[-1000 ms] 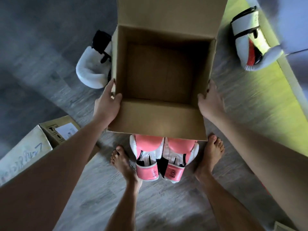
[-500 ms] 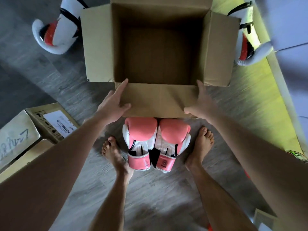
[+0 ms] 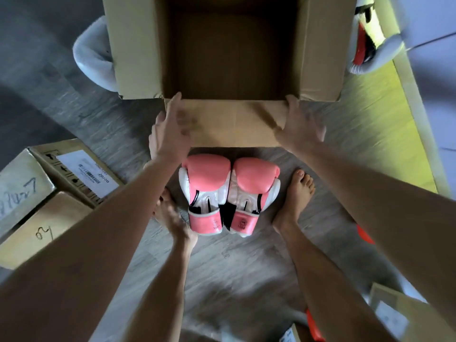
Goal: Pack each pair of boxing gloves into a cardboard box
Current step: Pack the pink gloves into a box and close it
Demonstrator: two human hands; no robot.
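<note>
Both grips apart: left hand (image 3: 170, 134) and right hand (image 3: 299, 127) lie flat-fingered on the near flap of the cardboard box (image 3: 138, 58); the pink gloves (image 3: 229, 193) sit on the floor just nearer, between the feet; a hard press could tip the box onto them.

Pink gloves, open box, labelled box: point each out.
pink gloves (image 3: 208, 175), head view, one glove's pink padding
open box (image 3: 232, 122), head view, near flap
labelled box (image 3: 86, 174), head view, white shipping label
</note>
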